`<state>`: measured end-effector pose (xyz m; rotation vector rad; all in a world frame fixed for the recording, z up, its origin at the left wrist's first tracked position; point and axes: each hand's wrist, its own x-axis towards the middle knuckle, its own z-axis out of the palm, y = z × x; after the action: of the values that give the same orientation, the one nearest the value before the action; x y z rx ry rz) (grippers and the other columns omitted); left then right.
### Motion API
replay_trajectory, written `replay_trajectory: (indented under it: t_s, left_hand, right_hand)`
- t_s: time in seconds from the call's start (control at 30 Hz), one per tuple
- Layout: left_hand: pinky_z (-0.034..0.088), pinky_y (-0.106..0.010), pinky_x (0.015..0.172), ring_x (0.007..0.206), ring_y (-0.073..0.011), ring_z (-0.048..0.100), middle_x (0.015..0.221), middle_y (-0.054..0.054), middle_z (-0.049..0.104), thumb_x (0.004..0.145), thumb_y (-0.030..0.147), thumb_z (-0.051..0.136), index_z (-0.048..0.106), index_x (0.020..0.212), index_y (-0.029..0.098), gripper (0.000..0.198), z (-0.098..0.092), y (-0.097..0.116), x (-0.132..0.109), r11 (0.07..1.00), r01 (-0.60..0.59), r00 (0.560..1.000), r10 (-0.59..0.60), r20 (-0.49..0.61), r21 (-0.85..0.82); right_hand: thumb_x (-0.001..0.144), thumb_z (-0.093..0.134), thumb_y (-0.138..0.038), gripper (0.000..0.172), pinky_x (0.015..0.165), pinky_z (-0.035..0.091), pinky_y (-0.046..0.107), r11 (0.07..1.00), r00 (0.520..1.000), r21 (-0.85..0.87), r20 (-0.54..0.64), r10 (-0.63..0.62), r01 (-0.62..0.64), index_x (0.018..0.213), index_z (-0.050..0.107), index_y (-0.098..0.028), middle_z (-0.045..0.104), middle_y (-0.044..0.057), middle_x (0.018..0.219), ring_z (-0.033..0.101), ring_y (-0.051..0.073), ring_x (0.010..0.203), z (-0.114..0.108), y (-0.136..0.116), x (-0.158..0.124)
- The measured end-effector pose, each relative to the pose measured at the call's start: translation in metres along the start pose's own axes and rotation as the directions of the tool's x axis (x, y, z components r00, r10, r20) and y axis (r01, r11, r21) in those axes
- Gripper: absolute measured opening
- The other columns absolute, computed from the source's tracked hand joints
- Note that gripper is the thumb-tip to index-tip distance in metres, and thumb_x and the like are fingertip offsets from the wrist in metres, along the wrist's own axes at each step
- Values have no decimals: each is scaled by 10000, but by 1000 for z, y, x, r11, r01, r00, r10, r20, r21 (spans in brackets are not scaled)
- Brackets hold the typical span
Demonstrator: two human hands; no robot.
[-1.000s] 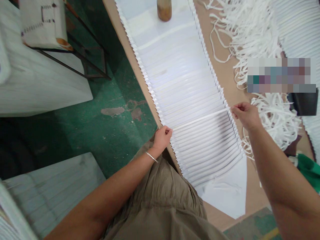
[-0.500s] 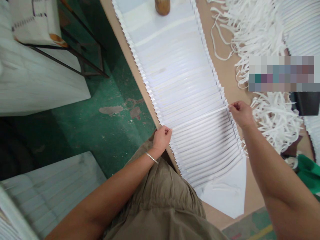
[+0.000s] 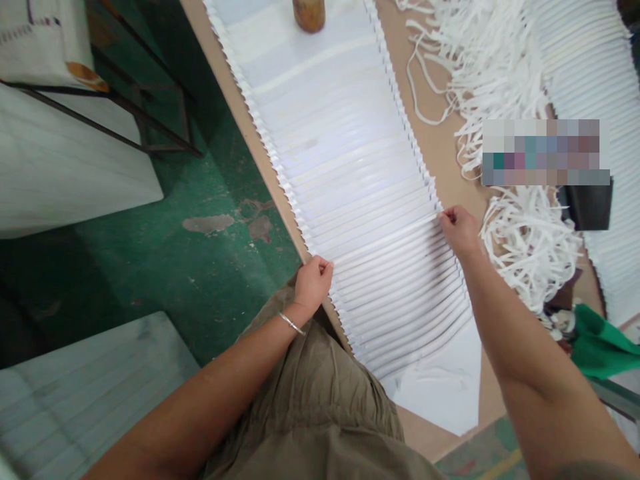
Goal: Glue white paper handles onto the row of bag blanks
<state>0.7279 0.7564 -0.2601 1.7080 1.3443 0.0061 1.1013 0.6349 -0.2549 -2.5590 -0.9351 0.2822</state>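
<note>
A long white pleated sheet point(image 3: 370, 167) with notched side edges lies on a tan table, its ridges running crosswise. One narrow white strip point(image 3: 385, 239) stretches taut across its width. My left hand point(image 3: 314, 283) pinches the strip's left end at the sheet's near edge; a thin bangle circles that wrist. At the opposite edge, my right hand point(image 3: 460, 230) has thumb and finger closed on the strip's other end. Deeper folds show below the strip, flatter ones above it. A plain, pointed white end piece point(image 3: 440, 387) finishes the sheet near my body.
A brown cylindrical weight point(image 3: 309, 15) stands on the sheet's far part. Piles of loose white strips point(image 3: 530, 240) lie right of it, beside another pleated sheet point(image 3: 590, 87), a black box-like object point(image 3: 590, 205) and green cloth point(image 3: 600, 343). A metal-framed stool point(image 3: 145, 120) stands at left.
The view has shifted slightly, so the table and its contents appear farther left. Both hands keep their pinch on the strip, at nearly the same place on the sheet.
</note>
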Motion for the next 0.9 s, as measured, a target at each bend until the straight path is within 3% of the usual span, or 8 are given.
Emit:
replay_trajectory:
  t_s: [0.73, 0.9]
  left_hand:
    - [417, -278, 652, 672, -207, 622, 663, -24, 629, 904, 371, 544, 497, 696, 232, 254, 3, -6, 8, 987, -65, 998, 67, -10, 145]
    - [379, -280, 621, 641, -204, 592, 641, -19, 607, 902, 421, 537, 465, 682, 237, 296, -3, -10, 8, 979, -91, 995, 95, -14, 180]
  right_hand:
    - [873, 544, -330, 117, 808, 470, 343, 992, 995, -100, 55, 86, -80, 856, 586, -222, 717, 100, 868, 628, 243, 838, 21, -10, 1]
    - [849, 581, -388, 159, 796, 468, 355, 958, 956, -106, -153, 251, -268, 833, 550, -233, 668, 84, 818, 609, 253, 827, 8, 2, -4]
